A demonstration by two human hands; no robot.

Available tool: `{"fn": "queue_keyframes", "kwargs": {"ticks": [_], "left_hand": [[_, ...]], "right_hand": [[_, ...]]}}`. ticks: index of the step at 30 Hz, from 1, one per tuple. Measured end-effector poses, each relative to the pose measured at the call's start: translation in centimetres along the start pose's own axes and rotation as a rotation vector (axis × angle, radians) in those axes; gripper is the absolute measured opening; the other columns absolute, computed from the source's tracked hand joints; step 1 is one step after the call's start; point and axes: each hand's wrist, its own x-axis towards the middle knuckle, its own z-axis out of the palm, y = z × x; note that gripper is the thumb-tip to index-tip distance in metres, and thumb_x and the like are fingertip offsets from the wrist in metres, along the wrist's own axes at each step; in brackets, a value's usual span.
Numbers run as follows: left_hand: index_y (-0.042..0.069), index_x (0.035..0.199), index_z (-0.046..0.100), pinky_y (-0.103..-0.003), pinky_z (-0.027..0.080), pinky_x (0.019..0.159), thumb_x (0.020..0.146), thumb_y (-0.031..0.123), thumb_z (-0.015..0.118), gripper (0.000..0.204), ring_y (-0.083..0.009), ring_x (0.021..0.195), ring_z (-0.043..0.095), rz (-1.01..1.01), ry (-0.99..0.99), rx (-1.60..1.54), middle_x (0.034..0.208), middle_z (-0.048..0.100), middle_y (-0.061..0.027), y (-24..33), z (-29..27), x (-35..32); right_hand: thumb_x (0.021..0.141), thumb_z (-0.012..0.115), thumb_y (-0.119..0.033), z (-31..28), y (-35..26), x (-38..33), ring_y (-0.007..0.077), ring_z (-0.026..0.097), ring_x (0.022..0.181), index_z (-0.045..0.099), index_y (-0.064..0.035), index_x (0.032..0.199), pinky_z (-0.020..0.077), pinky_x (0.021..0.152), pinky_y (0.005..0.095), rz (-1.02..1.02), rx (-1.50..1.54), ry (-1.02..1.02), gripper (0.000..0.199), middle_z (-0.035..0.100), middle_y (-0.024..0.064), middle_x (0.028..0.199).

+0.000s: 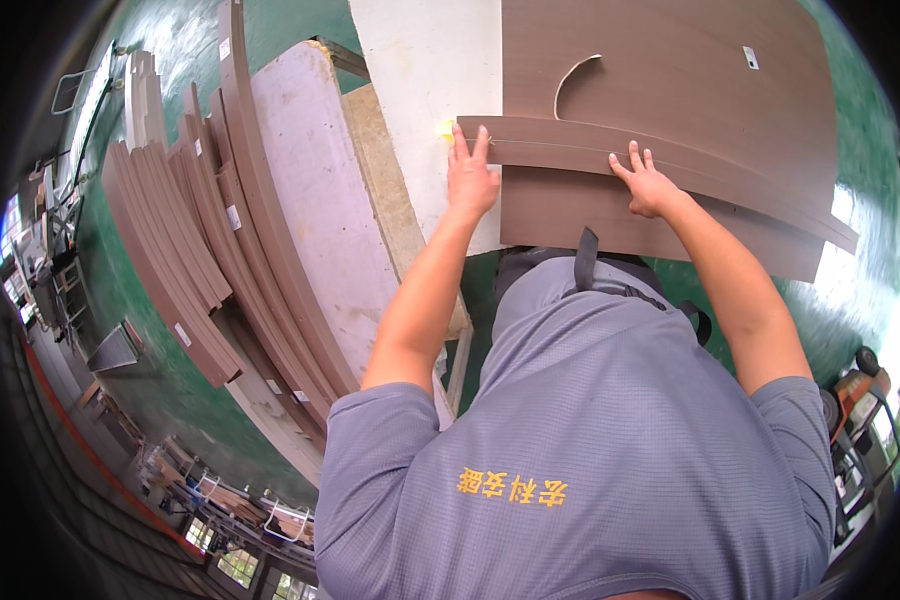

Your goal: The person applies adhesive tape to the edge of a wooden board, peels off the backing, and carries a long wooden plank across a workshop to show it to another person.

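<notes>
Two long narrow brown boards (560,140) lie side by side across a large brown panel (670,60), with a thin pale seam between them. My left hand (473,180) rests at their left end, its fingers stretched over the ends. Further right, my right hand (647,188) touches the near edge with spread fingers. Another brown board (570,205) lies nearer my body, below the narrow ones. A thin curved strip (570,80) stands out from the far edge of the narrow boards. Something small and yellow (446,130) sits beside my left fingertips.
A white board surface (430,60) lies left of the panel, next to a pale worn tabletop (315,170). Stacks of long brown boards (170,230) stand further left above the green floor (160,390). An orange wheeled machine (855,395) is at the far right.
</notes>
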Motion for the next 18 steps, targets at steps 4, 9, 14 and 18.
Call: {"fn": "queue_keyframes", "kwargs": {"ticks": [4,9,14,18], "left_hand": [[0.026,0.154,0.045,-0.056,0.031,0.121,0.08,0.007,0.069,0.08,-0.0535,0.149,0.026,-0.005,0.045,0.11,0.169,0.013,-0.025,0.4,0.5,-1.3],[0.022,0.152,0.047,-0.063,0.022,0.122,0.079,0.003,0.065,0.078,-0.0478,0.153,0.023,0.147,-0.026,0.224,0.167,0.02,-0.0252,1.0,-0.8,-3.1],[0.008,0.143,0.056,-0.053,0.021,0.126,0.079,0.004,0.06,0.064,-0.0398,0.154,0.027,0.254,0.061,0.021,0.162,0.037,-0.0202,2.1,0.1,-2.7],[0.005,0.135,0.062,-0.05,0.035,0.119,0.08,0.009,0.063,0.055,-0.0302,0.136,0.053,0.334,-0.442,-0.166,0.144,0.06,-0.0145,3.2,0.8,-4.4]], "right_hand": [[0.079,0.069,-0.006,0.0,0.4,0.3,0.0553,0.016,0.152,0.012,-0.0231,0.166,0.0308,0.123,0.0499,-0.007,0.034,0.002,0.106,-0.001,0.0306,0.169],[0.079,0.066,-0.003,-0.1,0.0,-0.1,0.0558,0.015,0.152,0.013,-0.0233,0.166,0.031,0.124,0.0501,-0.006,0.052,0.012,0.104,0.0,0.0292,0.169],[0.081,0.062,-0.003,0.7,0.1,-0.4,0.0553,0.015,0.153,0.017,-0.024,0.166,0.0292,0.123,0.0532,-0.002,0.104,0.081,0.098,0.001,0.0282,0.17],[0.082,0.058,-0.001,0.7,0.1,-0.5,0.0503,0.015,0.155,0.02,-0.0258,0.165,0.0334,0.121,0.0537,0.016,0.107,0.1,0.095,0.001,0.0237,0.171]]}}
